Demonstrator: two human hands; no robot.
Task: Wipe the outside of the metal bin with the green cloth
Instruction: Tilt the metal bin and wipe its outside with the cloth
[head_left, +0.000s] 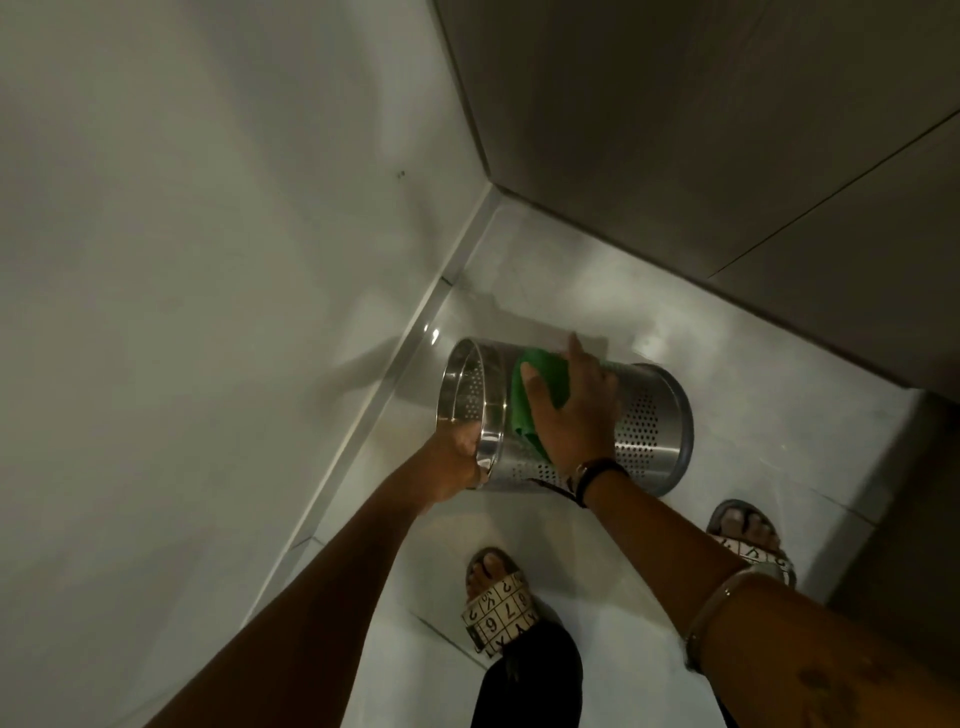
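The perforated metal bin (649, 421) is held tipped on its side above the floor, its open mouth facing left and its dark-rimmed base to the right. My left hand (457, 465) grips the bin's rim at the lower edge of the mouth. My right hand (569, 410) lies flat on the bin's upper side and presses the green cloth (540, 379) against the metal. Part of the cloth hangs down below my palm over the bin's side.
A pale wall (208, 260) rises on the left with a metal strip (410, 374) along its foot. Dark panels (727, 130) close the corner ahead and to the right. My two sandalled feet (496, 597) stand on the light floor tiles below the bin.
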